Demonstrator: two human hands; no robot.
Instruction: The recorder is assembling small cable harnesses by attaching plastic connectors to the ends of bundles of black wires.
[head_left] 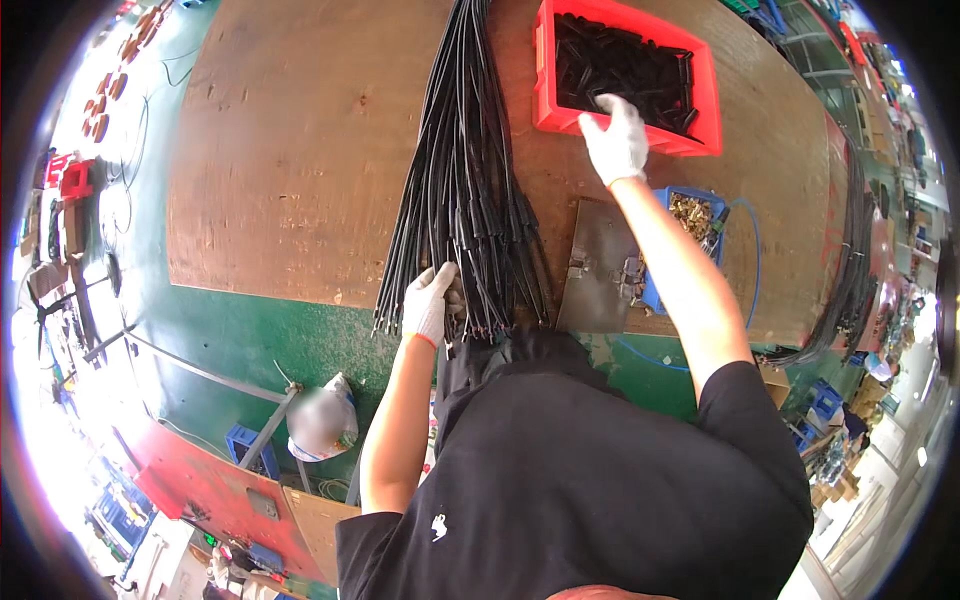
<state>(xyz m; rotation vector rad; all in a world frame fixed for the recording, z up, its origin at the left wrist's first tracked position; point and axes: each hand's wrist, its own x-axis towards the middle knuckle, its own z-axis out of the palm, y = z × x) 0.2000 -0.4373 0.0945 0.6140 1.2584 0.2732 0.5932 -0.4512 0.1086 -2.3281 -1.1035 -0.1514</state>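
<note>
A thick bundle of long black cables (468,150) lies on the wooden table, its loose ends fanned out at the near edge. My left hand (428,300), in a white glove, is closed around a black cable at the left side of the bundle. At the far right stands a red plastic bin (660,141) filled with short black tube-like pieces (622,70). Over the bin's near rim reaches my right hand (618,142), also gloved, with thumb and fingers apart. Nothing shows between them.
Right of the bundle lies a metal plate (597,275) with a small fixture. Beside it is a blue bin (690,214) of small brass-coloured parts, partly behind my right forearm. A coil of black cable (850,270) hangs at the table's right end. A white sack (325,420) stands lower left.
</note>
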